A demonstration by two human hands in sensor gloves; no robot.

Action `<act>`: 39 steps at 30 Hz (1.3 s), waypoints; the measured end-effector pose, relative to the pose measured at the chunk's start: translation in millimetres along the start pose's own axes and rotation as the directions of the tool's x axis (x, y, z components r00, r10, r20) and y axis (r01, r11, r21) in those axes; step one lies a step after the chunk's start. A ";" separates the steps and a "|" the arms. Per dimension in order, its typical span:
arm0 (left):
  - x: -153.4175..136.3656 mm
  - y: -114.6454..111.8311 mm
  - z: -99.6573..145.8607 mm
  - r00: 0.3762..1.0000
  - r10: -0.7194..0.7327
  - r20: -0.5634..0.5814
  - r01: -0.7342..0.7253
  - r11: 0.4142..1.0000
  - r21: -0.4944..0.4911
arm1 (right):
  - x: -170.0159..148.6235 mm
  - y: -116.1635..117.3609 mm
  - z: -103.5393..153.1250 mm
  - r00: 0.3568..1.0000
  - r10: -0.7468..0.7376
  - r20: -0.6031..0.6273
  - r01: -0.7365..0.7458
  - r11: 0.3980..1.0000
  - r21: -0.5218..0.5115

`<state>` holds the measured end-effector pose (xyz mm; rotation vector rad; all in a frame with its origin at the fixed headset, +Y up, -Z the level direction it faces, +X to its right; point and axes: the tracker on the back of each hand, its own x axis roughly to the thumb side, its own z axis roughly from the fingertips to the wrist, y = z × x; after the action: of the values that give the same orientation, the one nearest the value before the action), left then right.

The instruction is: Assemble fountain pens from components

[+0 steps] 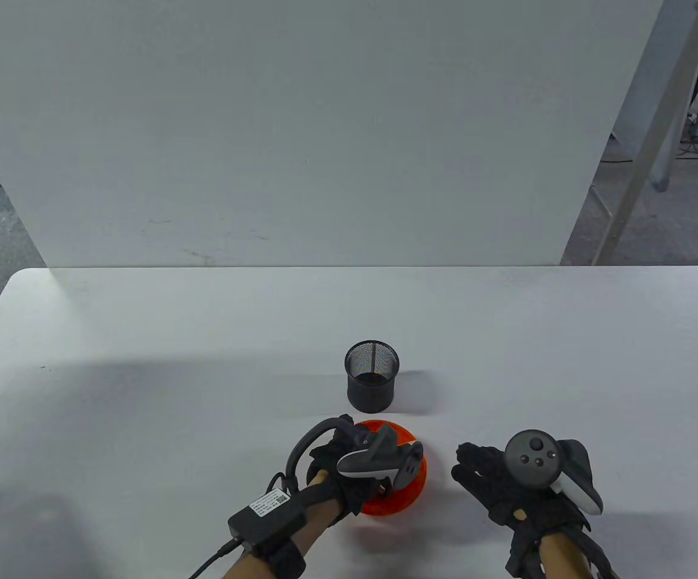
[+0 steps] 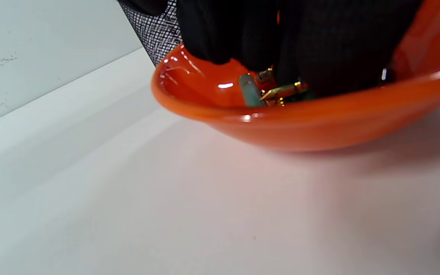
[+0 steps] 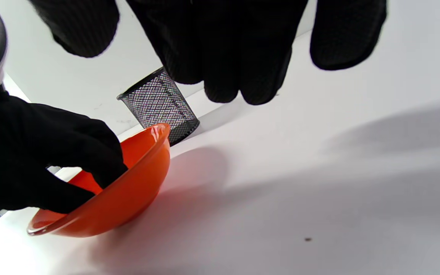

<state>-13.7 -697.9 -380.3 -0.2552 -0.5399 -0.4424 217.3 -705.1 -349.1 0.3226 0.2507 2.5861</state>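
Note:
An orange bowl sits near the table's front edge. My left hand reaches down into it, fingers curled among the parts. In the left wrist view a teal pen barrel and gold-coloured pieces lie in the bowl under my gloved fingers; whether they grip one is hidden. My right hand lies flat to the right of the bowl, fingers straight, holding nothing. The right wrist view shows its fingers above the bare table and the left hand in the bowl.
A black mesh pen cup stands upright just behind the bowl, also visible in the right wrist view. A white panel rises at the table's far edge. White tabletop stretches to both sides.

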 end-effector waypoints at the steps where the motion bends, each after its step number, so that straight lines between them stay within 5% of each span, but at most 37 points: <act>1: 0.6 0.8 0.3 1.000 -0.007 0.000 0.007 1.000 -0.002 | 0.0 -0.1 0.0 1.000 0.000 0.000 0.000 1.000 0.000; 30: 2.9 4.5 4.7 1.000 -0.026 -0.004 0.026 0.999 0.029 | 0.2 -0.4 0.8 1.000 -0.004 -0.005 0.004 1.000 0.004; 39: -29.1 14.9 20.6 0.979 0.206 0.011 -0.205 0.963 0.173 | 0.7 0.3 0.3 1.000 -0.008 -0.010 0.008 1.000 0.017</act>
<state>-38.0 -667.9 -380.9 -0.1403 -0.5354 -0.1932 216.7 -705.0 -348.5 0.3144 0.2765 2.5795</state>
